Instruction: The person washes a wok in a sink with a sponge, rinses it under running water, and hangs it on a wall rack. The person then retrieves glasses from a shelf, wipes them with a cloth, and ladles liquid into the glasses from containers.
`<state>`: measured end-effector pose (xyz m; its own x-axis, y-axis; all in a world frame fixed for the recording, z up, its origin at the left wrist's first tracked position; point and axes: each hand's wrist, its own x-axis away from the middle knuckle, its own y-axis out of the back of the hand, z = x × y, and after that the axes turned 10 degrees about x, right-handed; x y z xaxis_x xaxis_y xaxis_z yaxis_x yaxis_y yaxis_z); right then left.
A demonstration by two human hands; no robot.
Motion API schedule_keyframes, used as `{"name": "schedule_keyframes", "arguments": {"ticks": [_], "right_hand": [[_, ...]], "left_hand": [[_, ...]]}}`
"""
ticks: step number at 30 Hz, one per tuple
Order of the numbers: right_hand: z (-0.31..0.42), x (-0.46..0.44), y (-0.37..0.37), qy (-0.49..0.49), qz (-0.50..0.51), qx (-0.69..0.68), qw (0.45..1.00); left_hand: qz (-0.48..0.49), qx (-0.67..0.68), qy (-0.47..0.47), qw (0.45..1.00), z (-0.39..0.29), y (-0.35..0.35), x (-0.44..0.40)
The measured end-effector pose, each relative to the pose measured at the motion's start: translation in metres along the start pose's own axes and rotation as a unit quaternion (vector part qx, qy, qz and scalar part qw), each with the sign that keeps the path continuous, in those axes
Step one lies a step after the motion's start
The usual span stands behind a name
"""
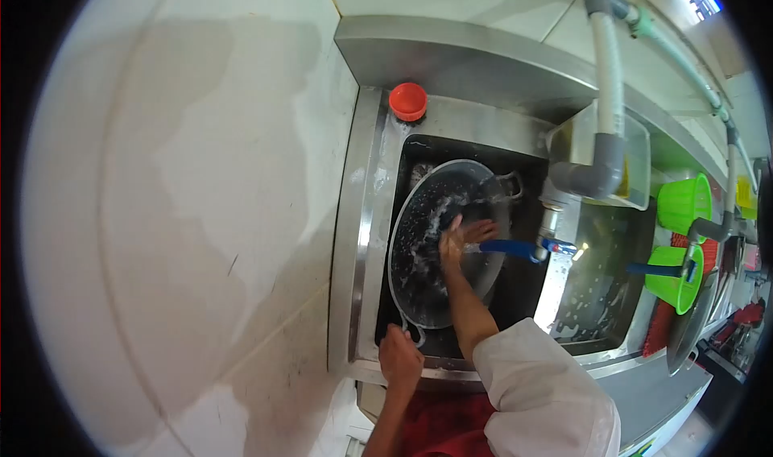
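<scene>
A large, round, dark metal pan (411,284) with two loop handles lies tilted in the left sink basin (523,296). My left hand (400,359) is closed at the pan's near handle, by the basin's front edge. Inside the pan, my right hand (463,239) has its fingers stretched out and its thumb apart, somewhat blurred. Water runs over it from the blue hose end (511,248) of the tap (550,223) and splashes across the pan's inner surface. Whether anything lies under the right palm is hidden.
An orange-red round cup (408,101) stands on the sink's back left corner. Grey-jointed pipes (609,78) hang above the sink. To the right are a second basin (596,280) with soapy water, a clear plastic box (636,155) and green baskets (684,203).
</scene>
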<state>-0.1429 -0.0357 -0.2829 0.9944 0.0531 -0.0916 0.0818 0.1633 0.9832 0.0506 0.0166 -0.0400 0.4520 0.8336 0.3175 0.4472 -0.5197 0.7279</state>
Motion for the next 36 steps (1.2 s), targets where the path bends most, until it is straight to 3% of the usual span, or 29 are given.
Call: {"name": "schedule_keyframes", "arguments": {"ticks": [1,3,5,7,8,9,11,13,14,15,17,19,21,23,24,27,29,31,33,35,36], "right_hand": [[0.028,-0.014,-0.01,-0.094,0.021,-0.005,0.995],[0.074,-0.04,0.005,0.0,0.034,-0.277,0.96],[0.12,-0.031,0.016,0.079,-0.087,-0.389,0.914],[0.129,0.005,0.072,0.065,0.126,-0.568,0.811],[0.105,0.023,0.08,0.067,0.122,-0.569,0.811],[0.069,0.043,0.083,0.213,0.184,-0.516,0.809],[-0.004,0.065,0.08,0.483,0.293,-0.369,0.738],[-0.07,0.038,0.066,0.442,0.456,-0.212,0.743],[-0.092,0.016,0.05,0.415,0.41,-0.063,0.81],[-0.095,-0.006,0.035,0.376,0.353,0.088,0.852],[-0.058,-0.051,0.036,0.315,0.076,0.065,0.944],[0.005,-0.048,-0.004,0.142,-0.074,-0.079,0.984],[0.072,-0.016,-0.011,0.059,0.019,-0.2,0.978],[0.108,0.031,0.045,0.082,0.169,-0.478,0.858],[0.096,0.043,0.066,0.079,0.169,-0.479,0.858],[0.016,0.086,0.124,0.326,0.41,-0.484,0.701],[-0.071,0.087,0.08,0.452,0.377,-0.131,0.798],[-0.09,0.02,0.095,0.362,0.492,0.062,0.79],[-0.093,-0.018,0.051,0.179,0.524,0.122,0.824],[-0.065,-0.032,-0.016,0.119,0.362,0.003,0.925],[-0.065,-0.03,-0.011,0.12,0.366,0.006,0.923]], "left_hand": [[0.005,-0.004,0.002,1.0,-0.002,-0.001,0.0],[-0.007,0.001,0.015,1.0,-0.002,-0.002,-0.001],[0.003,0.001,0.012,1.0,-0.001,0.0,-0.003],[0.007,0.007,0.007,1.0,-0.004,0.0,-0.002],[0.005,0.002,-0.001,1.0,-0.003,0.0,-0.003],[0.003,-0.004,-0.009,1.0,-0.002,0.0,-0.003],[0.004,0.0,-0.011,1.0,0.001,-0.001,-0.003],[0.007,0.0,-0.013,1.0,0.001,-0.002,-0.002],[0.002,-0.002,-0.019,1.0,0.001,-0.002,-0.002],[-0.004,-0.006,-0.025,1.0,0.001,-0.002,-0.003],[0.0,-0.013,-0.02,1.0,-0.001,0.0,-0.002],[0.002,-0.018,-0.012,1.0,-0.004,-0.002,-0.005],[0.016,-0.028,0.004,0.999,-0.003,0.0,-0.003],[0.016,-0.035,0.008,0.999,-0.001,-0.001,-0.001],[0.01,-0.034,0.007,0.999,-0.001,-0.003,-0.003],[-0.003,-0.023,-0.011,1.0,-0.002,-0.003,-0.003],[0.01,-0.033,0.0,0.999,-0.001,-0.004,-0.003],[0.021,-0.046,0.002,0.999,-0.002,-0.002,-0.001],[0.016,-0.071,0.005,0.997,-0.002,-0.002,-0.002],[0.013,-0.069,0.0,0.998,-0.003,0.0,-0.005],[0.015,-0.067,-0.001,0.998,-0.004,-0.001,-0.003]]}}
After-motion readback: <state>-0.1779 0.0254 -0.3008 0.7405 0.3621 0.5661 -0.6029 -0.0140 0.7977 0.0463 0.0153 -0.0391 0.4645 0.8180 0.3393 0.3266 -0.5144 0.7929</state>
